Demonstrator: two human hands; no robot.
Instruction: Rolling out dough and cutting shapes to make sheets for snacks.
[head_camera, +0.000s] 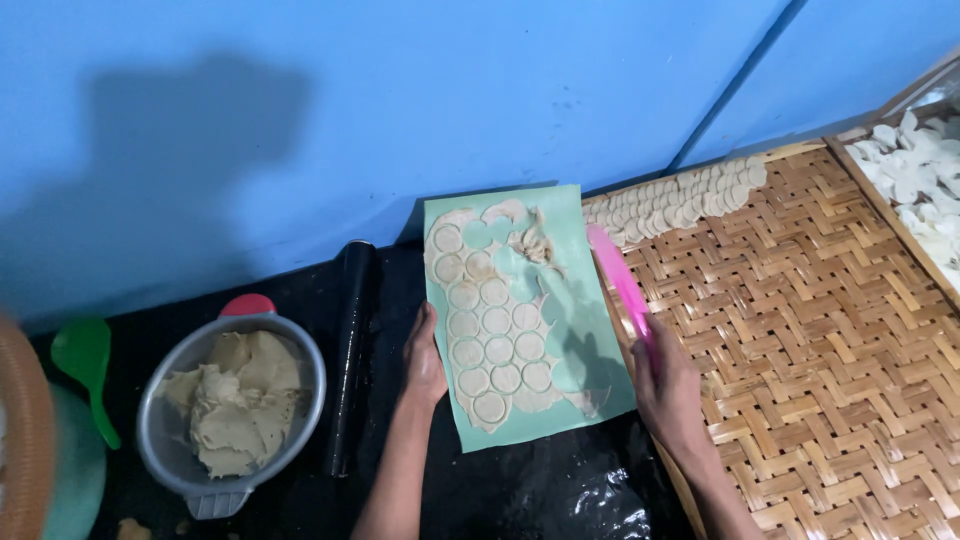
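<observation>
A pale green mat (575, 330) lies flat on the dark surface, just beside the woven tray's edge. A thin sheet of beige dough (497, 325) covers its left half, cut into rows of round discs that sit in place; scraps bunch near the mat's top. A long pink scraper (620, 285), flat and narrow, slants along the mat's right edge, its near end gripped.

Both forearms bare, no sleeves in view. Left hand (424, 362), right hand (668, 392): no gloves, rings, watch or bracelets.
</observation>
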